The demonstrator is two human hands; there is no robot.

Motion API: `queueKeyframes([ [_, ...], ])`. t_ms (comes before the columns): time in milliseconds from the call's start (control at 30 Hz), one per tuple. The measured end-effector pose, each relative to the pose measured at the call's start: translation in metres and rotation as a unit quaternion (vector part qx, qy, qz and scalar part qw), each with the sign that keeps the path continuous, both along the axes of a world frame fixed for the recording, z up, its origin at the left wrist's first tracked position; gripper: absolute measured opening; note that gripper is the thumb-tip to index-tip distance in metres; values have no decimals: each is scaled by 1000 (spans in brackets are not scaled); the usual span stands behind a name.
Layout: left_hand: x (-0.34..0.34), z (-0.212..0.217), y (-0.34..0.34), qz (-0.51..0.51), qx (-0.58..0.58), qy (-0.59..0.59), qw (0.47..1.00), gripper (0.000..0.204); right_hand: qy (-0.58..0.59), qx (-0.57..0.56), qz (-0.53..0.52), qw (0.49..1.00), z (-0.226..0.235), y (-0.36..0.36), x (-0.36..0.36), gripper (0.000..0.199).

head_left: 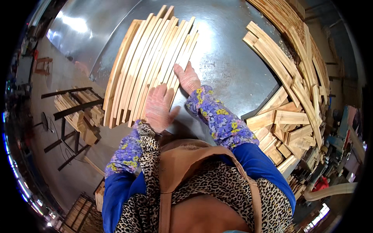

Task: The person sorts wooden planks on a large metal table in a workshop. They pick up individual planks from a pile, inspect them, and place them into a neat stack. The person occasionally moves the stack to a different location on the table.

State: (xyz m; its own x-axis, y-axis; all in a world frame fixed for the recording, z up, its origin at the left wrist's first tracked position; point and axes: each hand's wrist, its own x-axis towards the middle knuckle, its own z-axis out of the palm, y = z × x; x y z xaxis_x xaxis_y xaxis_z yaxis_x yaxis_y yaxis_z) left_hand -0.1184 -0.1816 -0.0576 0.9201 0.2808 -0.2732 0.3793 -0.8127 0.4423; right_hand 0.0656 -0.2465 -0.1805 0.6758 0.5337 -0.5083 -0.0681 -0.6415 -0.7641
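Long pale wooden strips lie side by side on a grey metal tabletop, their far ends uneven. My left hand, in a thin pinkish glove, rests flat across the near ends of the strips with its fingers stretched out and the thumb apart. Against the right edge of the row is my right hand, gloved too, its thumb over the outermost strips and its fingers pointing away from me. Neither hand wraps round a strip. Floral purple sleeves cover both forearms.
At the right, long curved-looking boards lie beside a heap of short wood blocks. More wood pieces sit on a dark metal stand left of the table. A brown apron hangs at the table's near edge.
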Motion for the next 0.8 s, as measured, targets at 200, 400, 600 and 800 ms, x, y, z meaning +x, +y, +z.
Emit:
queueKeyframes([
  [200,-2,-74,-23,9,124,-58,991,82,-232,-118,167,951,43,-135,120,107],
  [400,-14,-100,-20,-37,195,-121,973,76,-396,-426,135,802,73,-362,292,117],
  [600,17,-77,-23,-84,181,-194,960,71,-369,-441,133,807,81,-404,355,105],
  [800,147,-63,-97,-84,-166,-166,968,55,-264,-394,152,867,112,-311,355,69],
])
